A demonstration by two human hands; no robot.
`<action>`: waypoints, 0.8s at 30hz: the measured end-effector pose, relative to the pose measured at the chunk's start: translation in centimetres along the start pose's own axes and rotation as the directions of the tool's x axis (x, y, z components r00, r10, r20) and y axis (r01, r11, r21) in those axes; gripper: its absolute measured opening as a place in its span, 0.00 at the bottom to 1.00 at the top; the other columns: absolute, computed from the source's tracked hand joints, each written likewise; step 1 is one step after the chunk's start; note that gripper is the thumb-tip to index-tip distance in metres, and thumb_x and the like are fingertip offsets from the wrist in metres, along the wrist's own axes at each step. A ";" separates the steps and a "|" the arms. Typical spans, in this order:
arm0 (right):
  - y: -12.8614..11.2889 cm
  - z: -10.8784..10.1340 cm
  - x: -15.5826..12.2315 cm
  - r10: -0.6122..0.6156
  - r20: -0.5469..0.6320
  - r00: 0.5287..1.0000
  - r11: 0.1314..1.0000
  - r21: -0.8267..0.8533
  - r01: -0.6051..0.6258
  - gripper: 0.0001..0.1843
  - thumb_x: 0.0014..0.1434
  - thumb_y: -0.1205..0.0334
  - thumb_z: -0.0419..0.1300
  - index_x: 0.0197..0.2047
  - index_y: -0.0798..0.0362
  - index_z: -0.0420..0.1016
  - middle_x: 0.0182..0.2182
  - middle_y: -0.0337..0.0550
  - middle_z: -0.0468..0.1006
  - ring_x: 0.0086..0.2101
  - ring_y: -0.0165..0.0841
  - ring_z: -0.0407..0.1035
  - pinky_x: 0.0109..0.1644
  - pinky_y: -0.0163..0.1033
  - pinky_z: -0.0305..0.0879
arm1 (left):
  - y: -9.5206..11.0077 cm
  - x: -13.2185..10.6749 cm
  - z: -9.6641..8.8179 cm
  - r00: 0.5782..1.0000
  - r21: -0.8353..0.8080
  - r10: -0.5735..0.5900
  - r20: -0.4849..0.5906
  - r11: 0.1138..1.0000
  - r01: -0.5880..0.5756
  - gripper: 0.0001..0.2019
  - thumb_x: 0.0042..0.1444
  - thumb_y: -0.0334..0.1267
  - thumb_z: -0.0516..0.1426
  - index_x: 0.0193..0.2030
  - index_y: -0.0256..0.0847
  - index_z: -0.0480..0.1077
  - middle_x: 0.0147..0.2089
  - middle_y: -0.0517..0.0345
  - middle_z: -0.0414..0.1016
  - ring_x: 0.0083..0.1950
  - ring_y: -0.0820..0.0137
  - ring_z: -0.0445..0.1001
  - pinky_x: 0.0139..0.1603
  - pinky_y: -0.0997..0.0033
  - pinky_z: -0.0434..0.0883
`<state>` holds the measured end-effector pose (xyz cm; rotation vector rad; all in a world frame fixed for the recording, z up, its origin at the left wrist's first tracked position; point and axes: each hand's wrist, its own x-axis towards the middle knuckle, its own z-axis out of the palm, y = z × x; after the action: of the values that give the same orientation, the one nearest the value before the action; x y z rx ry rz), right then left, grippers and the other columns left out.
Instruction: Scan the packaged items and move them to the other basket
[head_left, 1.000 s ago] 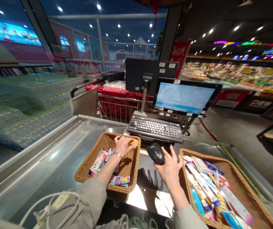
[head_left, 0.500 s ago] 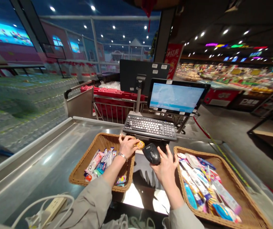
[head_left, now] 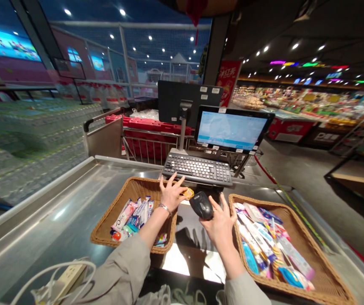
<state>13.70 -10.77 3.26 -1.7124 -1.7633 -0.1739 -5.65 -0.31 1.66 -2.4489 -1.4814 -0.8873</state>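
My left hand point(head_left: 170, 194) pinches a small yellow-wrapped item point(head_left: 188, 193) between thumb and forefinger, above the inner rim of the left wicker basket point(head_left: 96, 234); its other fingers are spread. My right hand point(head_left: 219, 216) grips a black barcode scanner point(head_left: 201, 206), whose head points toward the yellow item, a short gap apart. In the left basket lie packaged snacks, among them a pink Dove bar point(head_left: 125, 215). The right wicker basket point(head_left: 323, 271), beside my right wrist, holds many long wrapped packets point(head_left: 258, 235).
Behind my hands stand a keyboard point(head_left: 197, 167) and a lit monitor point(head_left: 232, 129) on the metal counter point(head_left: 73, 199). A power strip point(head_left: 69, 279) with white cable lies at the front left. Past the counter are a shopping cart point(head_left: 146, 146) and stacked bottle packs point(head_left: 26, 140).
My left hand's free fingers have spread and lifted a little, still pinching the yellow item. The scanner stays close to it, nearly unmoved. The whole view has shifted slightly.
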 end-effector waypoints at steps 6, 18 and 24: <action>0.0 -0.3 -0.3 -0.002 0.009 1.000 1.000 -0.008 0.002 0.12 0.48 0.62 0.60 0.38 0.48 0.79 0.53 0.44 0.78 0.65 0.49 0.53 0.65 0.62 0.39 | 0.3 0.0 0.2 1.000 0.004 0.010 0.003 1.000 -0.010 0.12 0.53 0.46 0.66 0.45 0.56 0.78 0.67 0.60 0.67 0.72 0.46 0.54 0.67 0.24 0.38; 0.7 -0.2 -0.5 0.010 0.021 1.000 1.000 0.025 -0.011 0.15 0.47 0.62 0.61 0.40 0.46 0.80 0.53 0.40 0.78 0.65 0.48 0.54 0.66 0.63 0.37 | 0.9 0.2 0.4 1.000 -0.025 0.027 -0.013 0.999 -0.028 0.11 0.53 0.47 0.66 0.44 0.57 0.78 0.67 0.61 0.67 0.72 0.47 0.54 0.67 0.24 0.36; 0.5 -0.3 -0.5 0.024 -0.008 1.000 0.999 0.032 -0.024 0.12 0.47 0.64 0.61 0.36 0.47 0.80 0.51 0.41 0.79 0.65 0.47 0.54 0.66 0.62 0.38 | 1.4 0.6 0.3 0.999 -0.049 0.027 -0.041 0.998 -0.029 0.11 0.51 0.46 0.67 0.43 0.58 0.79 0.65 0.61 0.69 0.72 0.48 0.56 0.68 0.25 0.35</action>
<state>14.27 -11.33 3.06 -1.7065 -1.7300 -0.1411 -4.16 -0.42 1.93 -2.4649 -1.4248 -0.9731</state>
